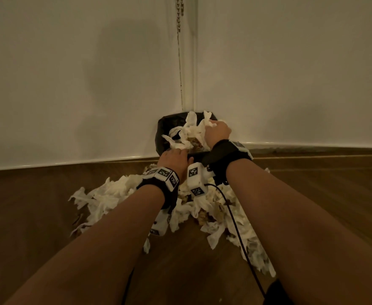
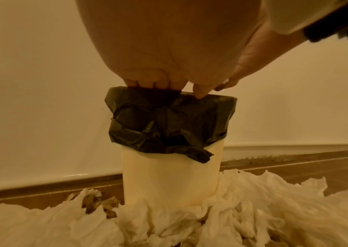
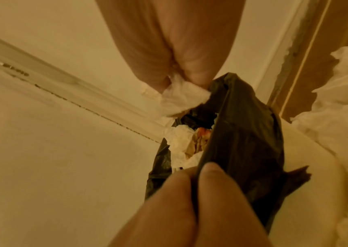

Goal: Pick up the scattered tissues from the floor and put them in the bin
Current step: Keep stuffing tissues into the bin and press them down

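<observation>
1. We see a white cylindrical bin [image 2: 170,175] standing upright on the wooden floor [image 1: 312,194] in the corner where two pale walls [image 1: 70,84] meet.
2. A black bin liner [image 2: 169,123] is folded over the bin's rim and hangs crumpled down the upper part of its side.
3. Our left hand [image 1: 174,159] is at the near rim; in the left wrist view its fingers [image 2: 145,83] curl over the rim, and the thumb tip touches the liner's edge, so the hand grips the liner at the rim.
4. Our right hand [image 1: 217,131] is above the far right side of the bin's mouth, and its fingers [image 3: 198,78] pinch a wad of white tissue [image 3: 179,98] just over the opening.
5. More tissues in the bin [image 1: 187,135] are heaped above the rim, some of them stained brown.
6. The scattered tissues [image 1: 105,197] lie in a wide crumpled pile on the floor around the bin's base, touching it, and spread toward us under both forearms.
7. Both wrists wear black straps with white marker blocks, and a black cable [image 1: 238,230] trails from the right one across the pile.
</observation>
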The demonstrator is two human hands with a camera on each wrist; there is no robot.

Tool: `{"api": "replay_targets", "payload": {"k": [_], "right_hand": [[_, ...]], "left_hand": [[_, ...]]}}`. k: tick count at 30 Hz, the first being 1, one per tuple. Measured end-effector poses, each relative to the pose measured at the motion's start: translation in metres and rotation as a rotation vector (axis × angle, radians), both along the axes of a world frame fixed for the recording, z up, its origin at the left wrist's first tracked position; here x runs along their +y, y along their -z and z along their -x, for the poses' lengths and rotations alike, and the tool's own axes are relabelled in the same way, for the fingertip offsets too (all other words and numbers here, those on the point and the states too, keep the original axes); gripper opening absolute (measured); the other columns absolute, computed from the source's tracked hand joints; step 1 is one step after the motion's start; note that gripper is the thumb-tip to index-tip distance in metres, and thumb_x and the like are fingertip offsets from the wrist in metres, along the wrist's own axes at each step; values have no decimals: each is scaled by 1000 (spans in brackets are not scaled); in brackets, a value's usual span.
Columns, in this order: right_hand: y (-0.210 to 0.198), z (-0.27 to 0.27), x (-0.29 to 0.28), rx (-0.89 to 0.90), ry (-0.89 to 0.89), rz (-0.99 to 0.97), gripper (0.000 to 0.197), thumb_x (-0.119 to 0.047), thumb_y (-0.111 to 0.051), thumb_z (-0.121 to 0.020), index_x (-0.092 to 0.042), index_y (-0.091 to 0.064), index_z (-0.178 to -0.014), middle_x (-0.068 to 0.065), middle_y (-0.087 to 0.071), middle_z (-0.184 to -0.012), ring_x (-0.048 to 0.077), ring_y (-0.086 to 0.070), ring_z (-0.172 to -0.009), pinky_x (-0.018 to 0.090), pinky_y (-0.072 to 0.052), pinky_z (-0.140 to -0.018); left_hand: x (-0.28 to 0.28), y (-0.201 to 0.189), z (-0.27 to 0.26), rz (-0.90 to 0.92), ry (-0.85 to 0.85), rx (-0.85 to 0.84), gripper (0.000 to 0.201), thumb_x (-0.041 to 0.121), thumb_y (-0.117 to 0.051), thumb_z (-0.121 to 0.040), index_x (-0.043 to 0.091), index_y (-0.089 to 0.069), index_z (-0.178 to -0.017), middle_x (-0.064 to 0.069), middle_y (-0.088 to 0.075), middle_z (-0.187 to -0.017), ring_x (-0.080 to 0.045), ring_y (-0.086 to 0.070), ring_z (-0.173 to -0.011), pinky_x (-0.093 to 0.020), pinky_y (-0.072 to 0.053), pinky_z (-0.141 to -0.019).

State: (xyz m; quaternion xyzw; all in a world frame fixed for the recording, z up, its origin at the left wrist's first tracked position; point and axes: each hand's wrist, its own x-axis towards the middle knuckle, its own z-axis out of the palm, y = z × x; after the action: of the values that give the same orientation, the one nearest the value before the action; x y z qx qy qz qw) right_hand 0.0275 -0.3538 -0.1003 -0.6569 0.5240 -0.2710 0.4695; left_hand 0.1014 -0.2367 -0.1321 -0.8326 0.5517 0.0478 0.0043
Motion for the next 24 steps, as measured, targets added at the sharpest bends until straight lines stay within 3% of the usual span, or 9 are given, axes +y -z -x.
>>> {"api": "replay_targets", "payload": {"k": [4, 7, 9, 11, 13, 18, 20, 24], "right_hand": [[5, -12, 3, 16, -13, 178, 41, -13, -49, -91, -6, -48, -132, 20, -36, -140, 34, -38, -127, 31, -33, -100], [15, -19, 13, 89, -122, 283, 56, -30, -52, -92, 1, -36, -137, 22, -28, -143, 36, -38, -127, 38, -35, -102], [27, -22, 15, 320, -284, 296, 69, -46, -43, -93, 1, -27, -141, 22, -24, -146, 39, -37, -129, 44, -36, -106], [37, -22, 10, 559, -424, 277, 77, -60, -28, -92, -9, -17, -148, 16, -16, -154, 38, -32, -134, 46, -26, -112], [41, -23, 5, 644, -495, 268, 77, -66, -18, -89, -18, -17, -150, 10, -22, -155, 33, -27, -139, 48, -17, -113], [39, -23, 3, 789, -543, 262, 74, -62, -8, -90, -19, -29, -146, 12, -39, -147, 30, -34, -136, 50, -4, -115], [29, -16, 6, 771, -561, 254, 63, -52, -8, -95, -21, -29, -146, 15, -44, -143, 34, -38, -133, 53, -7, -114], [-3, 7, 10, 686, -451, 452, 47, -39, -18, -99, -17, -45, -131, 19, -49, -131, 37, -49, -117, 48, -35, -98]], "left_hand": [[-2, 6, -2, 7, 7, -37, 46, 41, -27, -99, 13, -43, -132, -11, -53, -128, -28, -50, -115, -38, -38, -95], [-3, 9, -5, 34, 13, -49, 45, 42, -30, -97, 12, -46, -126, -11, -56, -123, -29, -53, -111, -38, -40, -91], [-4, 11, -5, 51, 6, -56, 44, 42, -32, -97, 11, -48, -123, -12, -57, -121, -29, -54, -109, -38, -39, -90], [-3, 13, -4, 59, 2, -63, 45, 42, -33, -96, 9, -47, -123, -13, -55, -122, -30, -53, -109, -38, -39, -92], [-2, 16, -4, 92, 2, -67, 48, 43, -36, -95, 8, -44, -127, -14, -49, -126, -30, -51, -111, -37, -37, -96], [-2, 14, -7, 94, 10, -46, 51, 44, -40, -93, 9, -45, -130, -12, -45, -128, -28, -49, -114, -35, -35, -100], [0, 10, -8, 93, 3, 1, 48, 41, -42, -92, 10, -45, -129, -13, -47, -129, -29, -48, -116, -36, -35, -100], [15, 2, -5, 265, -35, 50, 47, 31, -47, -89, 15, -42, -133, -10, -45, -129, -28, -48, -115, -37, -39, -97]]}}
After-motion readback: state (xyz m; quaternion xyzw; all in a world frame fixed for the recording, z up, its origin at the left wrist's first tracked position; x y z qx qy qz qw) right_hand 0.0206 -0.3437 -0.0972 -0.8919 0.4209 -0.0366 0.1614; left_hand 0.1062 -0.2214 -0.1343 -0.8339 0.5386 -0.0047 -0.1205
